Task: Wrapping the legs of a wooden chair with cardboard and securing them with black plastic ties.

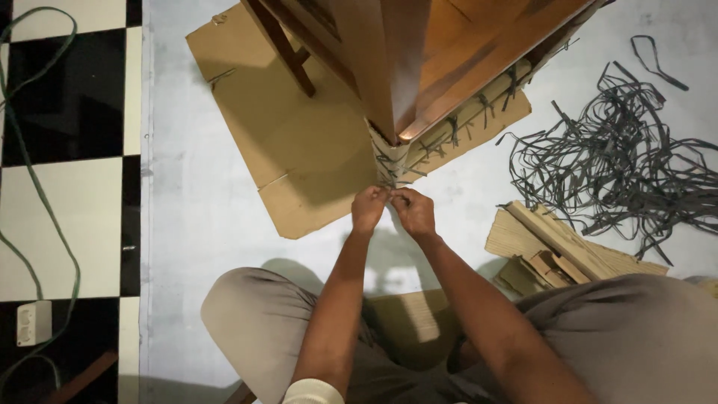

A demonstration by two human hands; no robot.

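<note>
Head view: hands (391, 208) apparently pinching dark strap (389, 182) on cardboard-wrapped corner (404, 153).

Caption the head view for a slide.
Both hands, left hand and right hand, pinch dark strapping at a cardboard-wrapped wooden furniture corner.

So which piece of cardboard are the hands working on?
The cardboard strip tied round the wooden furniture's edge; both hands pinch its strap at the corner. The flat sheet lies untouched.
</note>
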